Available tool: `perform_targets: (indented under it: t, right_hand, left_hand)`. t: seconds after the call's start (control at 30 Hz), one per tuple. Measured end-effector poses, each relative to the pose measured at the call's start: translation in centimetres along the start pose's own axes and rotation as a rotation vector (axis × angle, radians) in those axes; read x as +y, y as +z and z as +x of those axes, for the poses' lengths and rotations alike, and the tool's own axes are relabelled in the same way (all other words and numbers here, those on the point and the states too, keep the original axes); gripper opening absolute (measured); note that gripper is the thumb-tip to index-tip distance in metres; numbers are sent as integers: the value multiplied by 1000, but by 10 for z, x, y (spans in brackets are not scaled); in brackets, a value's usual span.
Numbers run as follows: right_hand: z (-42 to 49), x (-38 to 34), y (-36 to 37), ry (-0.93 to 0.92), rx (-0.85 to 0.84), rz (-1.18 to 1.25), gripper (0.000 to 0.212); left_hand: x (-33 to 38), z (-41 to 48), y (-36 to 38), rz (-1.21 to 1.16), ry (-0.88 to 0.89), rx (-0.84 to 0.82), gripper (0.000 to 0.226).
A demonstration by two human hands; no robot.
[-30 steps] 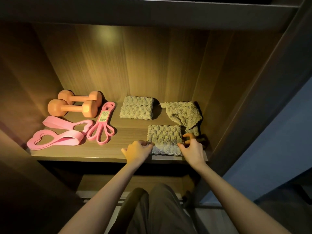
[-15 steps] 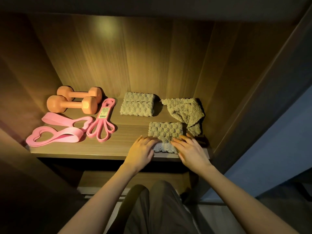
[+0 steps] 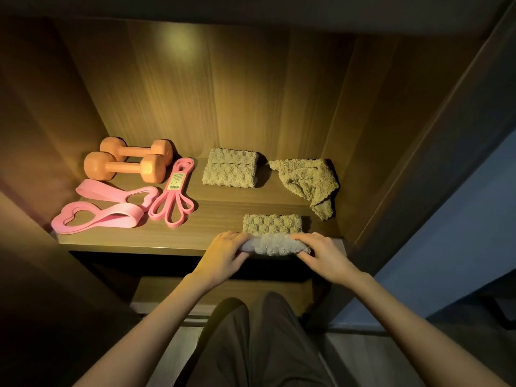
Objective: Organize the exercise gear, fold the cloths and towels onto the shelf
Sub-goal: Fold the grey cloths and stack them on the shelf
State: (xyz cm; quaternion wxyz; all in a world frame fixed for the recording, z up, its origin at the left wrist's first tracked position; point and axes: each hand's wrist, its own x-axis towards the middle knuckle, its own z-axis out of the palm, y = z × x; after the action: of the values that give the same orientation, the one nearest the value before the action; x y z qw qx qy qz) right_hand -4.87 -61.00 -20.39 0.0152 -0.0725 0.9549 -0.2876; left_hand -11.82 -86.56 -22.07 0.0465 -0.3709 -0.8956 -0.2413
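A checkered grey towel [image 3: 272, 224] lies at the front edge of the wooden shelf [image 3: 156, 241]. My left hand [image 3: 224, 254] and my right hand [image 3: 325, 254] each grip one end of its near edge, which is lifted and rolled toward the back. Behind it lies a folded checkered towel [image 3: 231, 171]. A crumpled plush cloth [image 3: 308, 181] sits unfolded at the back right. Two orange dumbbells [image 3: 125, 166] lie at the back left, with pink heart-shaped bands [image 3: 106, 209] and a pink loop band [image 3: 174, 201] in front of them.
The cabinet's side walls close in left and right, and the right wall [image 3: 396, 152] stands close to the crumpled cloth. A lower shelf [image 3: 167, 291] shows beneath. My knees in dark trousers [image 3: 259, 344] are below the shelf edge.
Both hands went from resting beside and on the front towel to gripping its near edge and rolling it up toward the back. The view moved slightly closer.
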Motion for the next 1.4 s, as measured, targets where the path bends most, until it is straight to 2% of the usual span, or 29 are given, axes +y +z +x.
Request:
perform_targets:
  t: [0.1, 0.13, 0.23, 0.27, 0.4, 0.47, 0.57, 0.63, 0.7, 0.77, 0.83, 0.9, 1.0, 1.07, 1.17, 1.27, 1.4]
  right_hand:
    - [5, -3, -6, 114, 8, 111, 30]
    - [9, -4, -8, 166, 24, 130, 30]
    - [25, -6, -13, 333, 86, 231, 51]
    - [30, -7, -13, 380, 114, 252, 52]
    - [38, -3, 1, 495, 239, 247, 31]
    - [41, -2, 7, 516, 323, 225, 31]
    - [44, -4, 12, 472, 394, 94, 34]
    - [44, -7, 14, 345, 396, -46, 34]
    - [42, -9, 20, 197, 318, -171, 42]
    - [41, -10, 22, 120, 269, -215, 45]
    - [38, -10, 19, 104, 261, -207, 43]
    - [29, -7, 13, 58, 199, -188, 43]
    - [13, -6, 3, 1, 91, -120, 48]
    - [11, -8, -2, 17, 77, -120, 53]
    - [20, -15, -3, 66, 84, -123, 52]
    - [40, -27, 5, 89, 94, -94, 51]
    - [77, -49, 26, 118, 63, -102, 51]
  left_hand:
    - [3, 7, -1, -118, -251, 8, 18]
    - [4, 12, -3, -156, -358, 14, 19]
    - [9, 28, -3, -245, -583, 39, 47]
    - [9, 33, -2, -231, -619, 42, 50]
    - [10, 47, 2, -147, -701, 45, 57]
    - [10, 51, 1, -113, -722, 34, 58]
    - [7, 52, 2, -32, -726, 39, 51]
    - [9, 52, 4, 21, -671, 131, 45]
    - [12, 52, 5, 195, -478, 212, 39]
    - [20, 53, 3, 395, -262, 198, 33]
    - [25, 50, 3, 439, -69, 113, 32]
    - [26, 43, 4, 391, 46, 22, 41]
    - [25, 31, 6, 398, -3, -44, 60]
    - [26, 25, 8, 402, -58, -72, 67]
    - [28, 27, 4, 329, -120, -43, 59]
    - [16, 37, -4, 366, -162, -66, 51]
    - [-15, 44, -20, 436, -247, -125, 60]
